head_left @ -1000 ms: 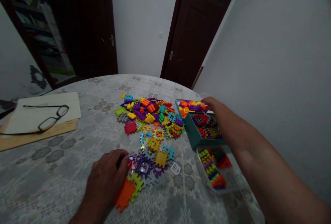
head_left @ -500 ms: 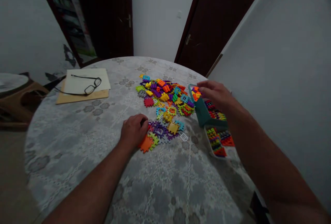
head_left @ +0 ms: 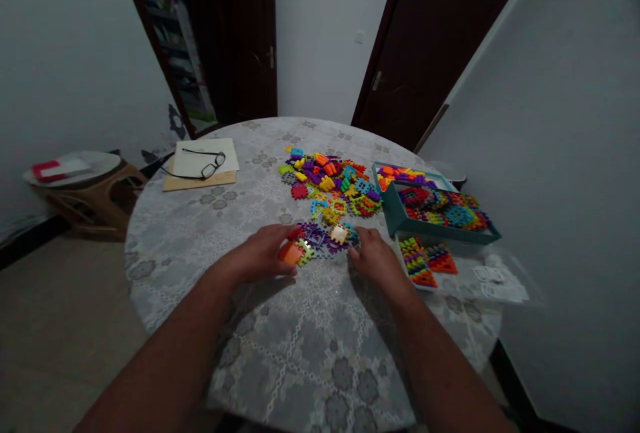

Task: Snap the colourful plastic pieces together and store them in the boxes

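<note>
A small group of interlocking plastic building pieces [head_left: 317, 238] lies on the patterned tablecloth between my hands. My left hand [head_left: 264, 252] curves around its left end, thumb and fingers apart, beside an orange square piece [head_left: 291, 253] and a lime green one [head_left: 305, 252]. At the other end, my right hand [head_left: 374, 256] rests with parted fingers at a blue piece [head_left: 353, 234], near a pale yellow square [head_left: 339, 234]. Purple pieces fill the middle. Just behind spreads a larger mixed heap of pieces [head_left: 327, 176].
To the right stand a teal box [head_left: 440, 228] and its lid [head_left: 376, 171], both holding pieces, with a clear tray [head_left: 419, 283] of sorted pieces in front. Clear plastic packaging [head_left: 500, 280] lies farther right. Eyeglasses [head_left: 209, 170] rest on papers [head_left: 227, 150] at back left.
My right hand has come away from the teal box and down to the right side of the small group. My left hand stays at the left side. The view has shifted.
</note>
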Demonstrator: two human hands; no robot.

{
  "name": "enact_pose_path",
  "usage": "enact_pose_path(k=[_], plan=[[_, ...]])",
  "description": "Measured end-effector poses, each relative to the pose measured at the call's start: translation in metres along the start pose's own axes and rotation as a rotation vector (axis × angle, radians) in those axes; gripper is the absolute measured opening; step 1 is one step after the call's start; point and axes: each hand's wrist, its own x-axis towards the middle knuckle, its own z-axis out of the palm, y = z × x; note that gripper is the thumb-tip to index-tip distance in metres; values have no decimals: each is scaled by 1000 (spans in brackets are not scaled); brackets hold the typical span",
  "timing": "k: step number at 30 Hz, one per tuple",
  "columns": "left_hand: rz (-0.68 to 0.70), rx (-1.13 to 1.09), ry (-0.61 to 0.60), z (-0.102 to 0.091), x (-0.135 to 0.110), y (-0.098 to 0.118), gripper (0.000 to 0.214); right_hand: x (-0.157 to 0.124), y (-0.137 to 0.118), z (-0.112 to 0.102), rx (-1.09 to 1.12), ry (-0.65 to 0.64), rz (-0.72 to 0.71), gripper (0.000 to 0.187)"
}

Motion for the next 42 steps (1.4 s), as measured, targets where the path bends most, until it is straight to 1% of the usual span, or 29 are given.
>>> enact_pose_path(k=[1, 2, 4, 6, 9, 14, 16, 18, 20, 22, 24, 26, 29, 31, 33, 35, 36, 39, 42], plan=[[4, 61, -15, 2, -7, 2, 97, 0, 2, 3, 9, -8, -1, 55], [7, 109, -17, 4, -11, 3, 98, 0, 4, 6, 24, -13, -10, 56], [12, 176, 13, 11, -16, 5, 88, 3, 9, 11, 64, -5, -35, 55], [4, 216, 70, 17, -12, 8, 75, 7, 14, 17, 118, 28, -66, 56], [-6, 239, 131, 25, 2, 17, 68, 16, 17, 28, 215, 111, -117, 57], [12, 269, 142, 32, 37, 43, 63, 29, 15, 47, 321, 310, -142, 51], [1, 251, 135, 36, 50, 52, 63, 33, 15, 53, 355, 377, -162, 50], [9, 177, 147, 44, 59, 58, 65, 35, 14, 58, 378, 433, -182, 50], [41, 64, 179, 54, 64, 59, 68, 36, 14, 60, 392, 468, -196, 50], [77, -55, 218, 61, 65, 54, 71, 36, 14, 60, 402, 479, -203, 48], [103, -172, 252, 61, 62, 46, 71, 35, 13, 57, 396, 476, -197, 46], [88, -297, 278, 53, 59, 35, 69, 32, 12, 49, 362, 448, -178, 44], [-50, -457, 297, 37, 58, 22, 67, 23, 5, 33, 259, 336, -135, 32], [-94, -551, 295, 31, 60, 16, 67, 15, -3, 24, 174, 241, -92, 26], [-74, -636, 261, 31, 61, 14, 66, 8, -11, 18, 98, 155, -44, 34], [-36, -704, 192, 35, 62, 15, 66, 4, -18, 17, 52, 92, -9, 43], [-20, -732, 150, 38, 62, 16, 66, 3, -21, 17, 44, 76, -2, 44], [-9, -777, 54, 42, 60, 18, 67, 4, -22, 23, 76, 81, -18, 41], [-18, -743, 28, 42, 58, 19, 65, 7, -17, 28, 129, 124, -50, 35]])
